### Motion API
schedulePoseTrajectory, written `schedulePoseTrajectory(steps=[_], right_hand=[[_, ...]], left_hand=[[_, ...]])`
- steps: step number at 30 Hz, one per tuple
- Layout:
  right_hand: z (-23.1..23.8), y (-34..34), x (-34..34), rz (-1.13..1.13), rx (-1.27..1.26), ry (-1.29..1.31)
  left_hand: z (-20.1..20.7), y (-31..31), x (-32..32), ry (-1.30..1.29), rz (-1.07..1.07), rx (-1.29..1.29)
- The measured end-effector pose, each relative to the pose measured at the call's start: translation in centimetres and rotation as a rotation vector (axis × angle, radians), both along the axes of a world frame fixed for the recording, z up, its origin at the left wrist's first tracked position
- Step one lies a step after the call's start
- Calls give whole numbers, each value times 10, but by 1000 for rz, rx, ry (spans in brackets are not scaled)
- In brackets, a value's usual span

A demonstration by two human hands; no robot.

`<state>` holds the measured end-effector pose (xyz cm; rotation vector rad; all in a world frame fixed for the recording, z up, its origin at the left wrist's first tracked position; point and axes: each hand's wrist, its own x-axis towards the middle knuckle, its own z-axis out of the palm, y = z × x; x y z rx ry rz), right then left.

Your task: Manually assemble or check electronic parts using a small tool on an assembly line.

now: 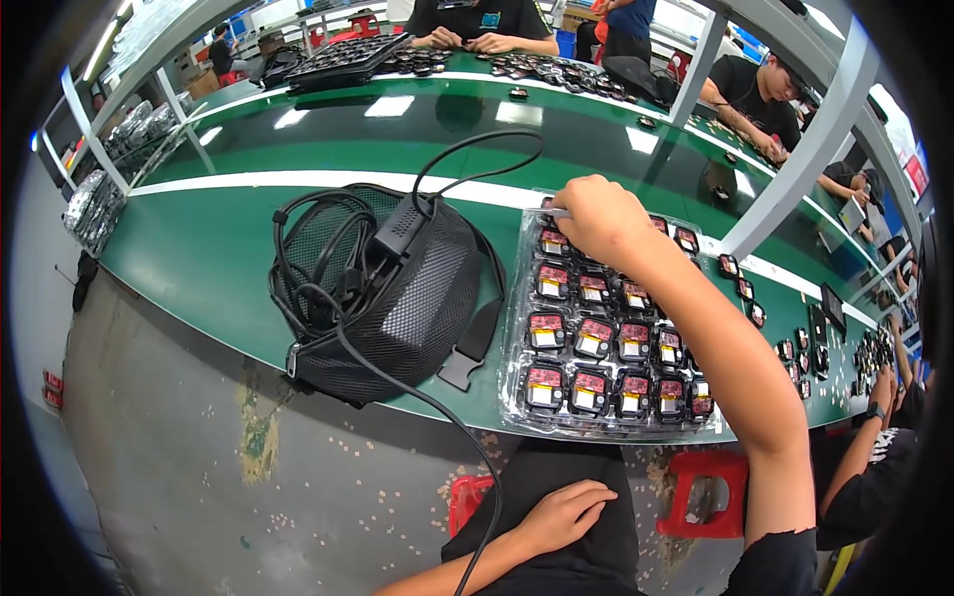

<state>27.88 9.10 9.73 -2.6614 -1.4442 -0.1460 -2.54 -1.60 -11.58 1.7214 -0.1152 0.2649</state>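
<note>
My right hand (599,216) is closed around a thin grey tool (547,212) that sticks out to the left. I cannot make out the tool's kind. The hand hovers over the far-left part of a clear plastic tray (512,382). Rows of small black devices (594,338) with red and white labels sit in its pockets. Hand and forearm cover several of the tray's far and right places. My left hand (568,512) lies on my thigh below the table edge, fingers stretched out and holding nothing.
Left of the tray stands a black mesh bag (397,318) with cables, one running down towards me. A grey post (795,139) rises behind the tray at right. Beyond is a green conveyor belt (328,124). Co-workers sit across and to the right. A red stool (708,492) stands below.
</note>
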Motion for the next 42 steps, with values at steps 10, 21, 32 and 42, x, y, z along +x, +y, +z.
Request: schedulePoseTrajectory(steps=[10,21,32,42], right_hand=[[37,-85,-43,99,331,220],[-92,-342,-71,-506,498,-24],[-146,-347,-70,-540,563,7],[-147,-349,-68,-513,632,99]], left_hand=[[39,60,-42,212,-239,-23],[70,254,-154,788,399,-5],[73,219,-163,623,625,173],[123,208,-183,368,957,122]])
